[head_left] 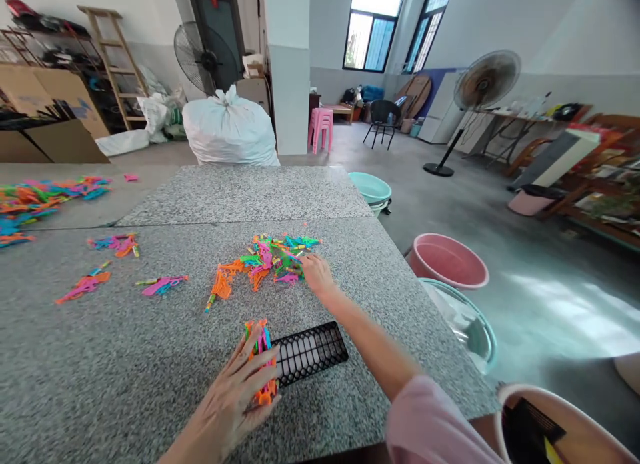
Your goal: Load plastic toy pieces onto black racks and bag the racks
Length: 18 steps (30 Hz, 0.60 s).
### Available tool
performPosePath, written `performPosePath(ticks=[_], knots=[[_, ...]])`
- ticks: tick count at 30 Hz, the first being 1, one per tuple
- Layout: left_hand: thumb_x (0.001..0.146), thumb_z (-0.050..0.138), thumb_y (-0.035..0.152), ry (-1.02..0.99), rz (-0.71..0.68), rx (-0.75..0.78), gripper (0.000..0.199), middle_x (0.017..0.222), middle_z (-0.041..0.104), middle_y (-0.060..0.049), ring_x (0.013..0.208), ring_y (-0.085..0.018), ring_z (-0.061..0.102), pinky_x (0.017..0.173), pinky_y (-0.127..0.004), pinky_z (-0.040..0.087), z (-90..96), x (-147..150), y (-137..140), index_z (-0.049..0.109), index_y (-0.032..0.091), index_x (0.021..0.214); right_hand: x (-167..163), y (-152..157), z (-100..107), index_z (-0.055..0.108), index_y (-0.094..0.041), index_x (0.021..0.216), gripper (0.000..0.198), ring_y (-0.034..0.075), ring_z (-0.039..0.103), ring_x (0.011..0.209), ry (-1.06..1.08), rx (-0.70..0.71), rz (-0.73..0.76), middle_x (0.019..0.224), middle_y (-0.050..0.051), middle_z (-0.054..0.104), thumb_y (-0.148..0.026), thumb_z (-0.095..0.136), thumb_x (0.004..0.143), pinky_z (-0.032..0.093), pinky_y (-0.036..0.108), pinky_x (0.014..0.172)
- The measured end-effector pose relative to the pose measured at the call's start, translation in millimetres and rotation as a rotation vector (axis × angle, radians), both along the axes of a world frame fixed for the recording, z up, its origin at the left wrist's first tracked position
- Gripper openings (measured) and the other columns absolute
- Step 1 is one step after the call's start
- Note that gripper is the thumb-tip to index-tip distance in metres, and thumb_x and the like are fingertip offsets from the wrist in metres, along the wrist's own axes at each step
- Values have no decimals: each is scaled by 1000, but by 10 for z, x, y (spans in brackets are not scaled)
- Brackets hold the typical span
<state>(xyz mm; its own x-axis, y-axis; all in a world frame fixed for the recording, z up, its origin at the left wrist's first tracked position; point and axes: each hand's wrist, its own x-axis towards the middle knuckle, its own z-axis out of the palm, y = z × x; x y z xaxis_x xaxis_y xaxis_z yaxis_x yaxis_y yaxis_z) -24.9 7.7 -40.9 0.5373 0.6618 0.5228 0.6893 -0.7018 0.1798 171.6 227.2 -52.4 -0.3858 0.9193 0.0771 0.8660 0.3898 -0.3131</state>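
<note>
My left hand (pixel 235 391) lies over a row of colourful plastic toy guns (pixel 263 337) at the left end of a black lattice plastic basket (pixel 313 352). Its fingers are stretched and spread, touching the toys. Past the basket, my right hand (pixel 316 272) is at the right edge of a loose pile of toy guns (pixel 260 257) in orange, pink, green and blue. The fingers are closed on a toy gun there, partly hidden and blurred. Small clusters of toy guns (pixel 163 284) lie left of the pile, some with striped tubes.
A bigger heap of toy pieces (pixel 55 194) covers the far left of the speckled table (pixel 165 377). Beyond stands a full white sack (pixel 229 131). Along the right edge are a pink basin (pixel 450 261), a teal-rimmed tub (pixel 487 331) and a pale bucket (pixel 570 411) holding black baskets.
</note>
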Motion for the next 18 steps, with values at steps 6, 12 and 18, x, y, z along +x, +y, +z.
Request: performPosePath(ticks=[6,12,18], knots=[[92,61,19,11,-9,-42,23,135,65,-7,151,-28,27,119,-47,38,-6,15,-31,64,20,115,809,-155,19,66,-13,119,31,16,67,79,371,-427,-45,92,8,74,-18,44,97,50,26,71],[93,61,21,-8,-33,-116,20,132,66,-7,151,-30,26,120,-49,39,7,-42,-14,64,20,112,1363,-208,91,74,-18,110,27,19,67,94,108,-454,-133,97,6,74,-13,59,88,49,27,86],[94,61,22,14,-32,-109,20,132,66,-9,152,-30,23,120,-50,38,-6,-60,-11,62,20,114,1073,-642,-53,66,-12,119,49,30,67,107,-9,-213,-538,107,18,72,-48,69,86,49,34,84]])
